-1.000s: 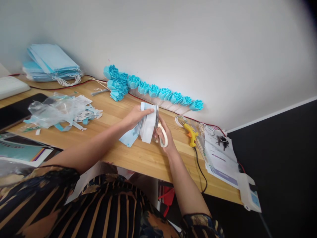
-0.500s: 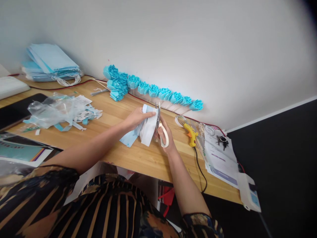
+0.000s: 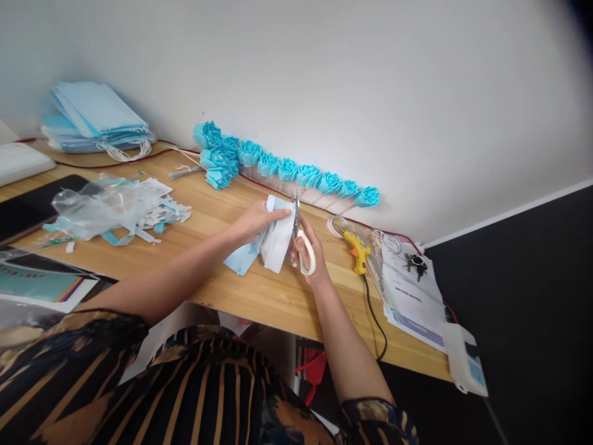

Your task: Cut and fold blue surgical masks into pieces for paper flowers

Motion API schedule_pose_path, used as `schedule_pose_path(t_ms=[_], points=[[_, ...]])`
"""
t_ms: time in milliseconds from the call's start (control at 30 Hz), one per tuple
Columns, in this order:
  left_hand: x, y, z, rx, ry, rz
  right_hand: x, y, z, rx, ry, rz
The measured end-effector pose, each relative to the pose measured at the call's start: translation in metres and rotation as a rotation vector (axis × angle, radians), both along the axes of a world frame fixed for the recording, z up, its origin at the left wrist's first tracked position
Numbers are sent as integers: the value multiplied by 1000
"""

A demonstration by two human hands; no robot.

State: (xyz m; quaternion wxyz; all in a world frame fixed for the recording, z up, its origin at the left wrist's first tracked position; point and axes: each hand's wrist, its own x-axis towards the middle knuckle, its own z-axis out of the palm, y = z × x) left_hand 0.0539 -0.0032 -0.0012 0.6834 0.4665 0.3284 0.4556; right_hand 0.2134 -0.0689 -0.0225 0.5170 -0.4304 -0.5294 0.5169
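Observation:
Above the wooden desk, my left hand [image 3: 256, 220] pinches a blue-and-white face mask [image 3: 279, 241], its thumb stretched across the top layer. Part of the mask hangs folded below the fingers, blue side showing. My right hand [image 3: 311, 247] is wrapped through the white handles of a pair of scissors [image 3: 306, 253]. The blades point away from me, a little apart at the tips, at the right edge of the mask. Fingers of the right hand partly hide the lower blades and the far handle.
Blue crafted flowers [image 3: 287, 169] line the wall. A stack of blue masks [image 3: 99, 114] stands at back left, near a plastic bag [image 3: 88, 207] and paper scraps [image 3: 164, 213]. On the right lie a yellow glue gun [image 3: 358, 252] with its cord, papers [image 3: 412, 296] and keys [image 3: 417, 262].

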Motion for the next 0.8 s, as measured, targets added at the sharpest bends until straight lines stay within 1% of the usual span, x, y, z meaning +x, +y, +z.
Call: schedule_pose_path(t_ms=[267,433,533,600,700,800], points=[[0,3,-4,12,-10,-12,0,1,-1,-8,40,-12],[-4,8,-5,34,-8,-89,2,3,0,-11,79,-94],[-11,14,-3,50,18,-125,4,7,0,-6,138,-126],[-15,19,-3,36,53,-93,5,10,-1,-5,179,-114],[-20,25,-4,-29,108,6,6,12,-1,-14,195,-107],[-23,29,-3,-50,86,56,6,11,0,-19,190,-120]])
